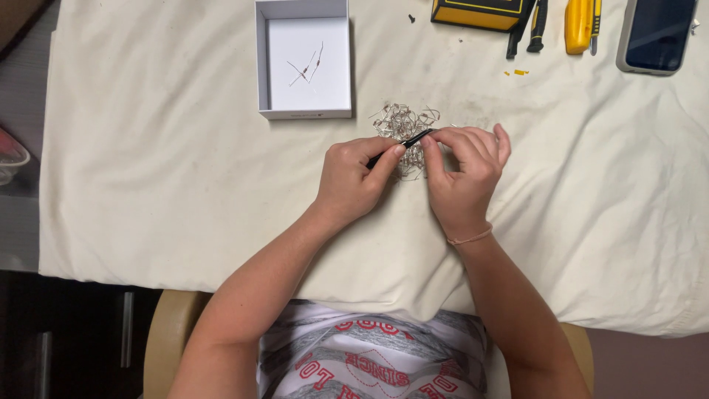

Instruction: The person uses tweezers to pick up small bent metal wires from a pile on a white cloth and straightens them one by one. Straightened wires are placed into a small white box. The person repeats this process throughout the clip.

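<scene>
My left hand grips black tweezers, whose tips point up and right into a tangled pile of small wire-leaded components on the cream cloth. My right hand is beside the pile, fingers curled, pinching at the spot where the tweezer tips meet; what it pinches is too small to see. A white open box sits above left of the hands and has two or three of the thin components lying in it.
A cream cloth covers the table. Along the top edge lie a yellow-and-black meter, black pliers handles, a yellow utility knife and a phone. A clear container sits off the cloth at left.
</scene>
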